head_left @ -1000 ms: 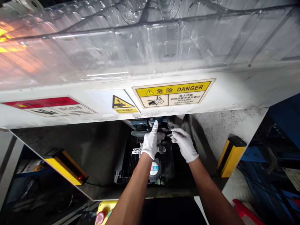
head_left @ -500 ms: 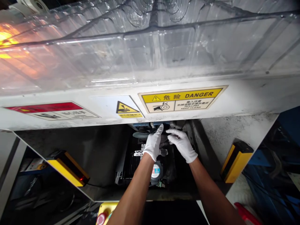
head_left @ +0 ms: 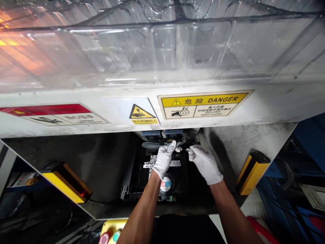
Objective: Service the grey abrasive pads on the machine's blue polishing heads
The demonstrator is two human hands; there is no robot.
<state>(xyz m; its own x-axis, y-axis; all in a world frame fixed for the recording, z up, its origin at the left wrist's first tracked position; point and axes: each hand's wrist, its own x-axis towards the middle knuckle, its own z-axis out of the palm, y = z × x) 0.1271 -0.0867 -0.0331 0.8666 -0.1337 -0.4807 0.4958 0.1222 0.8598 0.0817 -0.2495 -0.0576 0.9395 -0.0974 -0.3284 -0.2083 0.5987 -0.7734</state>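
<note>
Both gloved hands reach into the machine's opening. The left hand point(head_left: 164, 158) curls loosely around a small grey part point(head_left: 179, 144) beside the dark plate point(head_left: 152, 145); the right hand point(head_left: 205, 162) pinches a thin metal strip point(head_left: 189, 149), just below the danger label point(head_left: 203, 104).

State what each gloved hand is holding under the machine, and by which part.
The right hand pinches a small thin metal piece by its end. The left hand rests on machine parts; any grip cannot be told.

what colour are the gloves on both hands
White, on the left hand and right hand; head view.
</note>
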